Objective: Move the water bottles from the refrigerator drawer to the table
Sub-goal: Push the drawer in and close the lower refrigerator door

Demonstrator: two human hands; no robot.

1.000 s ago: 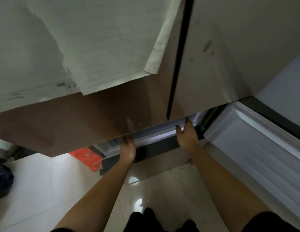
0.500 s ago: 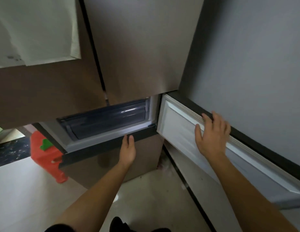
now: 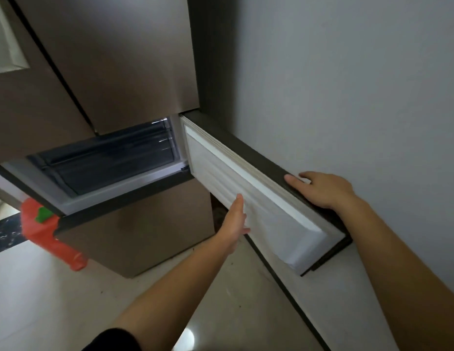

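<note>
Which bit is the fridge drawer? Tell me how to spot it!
Find the big brown refrigerator. Low down, one door hangs open beside the grey wall. In the opening sits the drawer: the only dark, see-through plastic thing, with brown or white all around.

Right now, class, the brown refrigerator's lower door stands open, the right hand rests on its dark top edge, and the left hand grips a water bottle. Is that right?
In the head view the left hand grips nothing: its straight fingers reach the white inner panel of the brown refrigerator's lower door, and no water bottle shows. Otherwise right: door open, right hand on its dark top edge.
</note>
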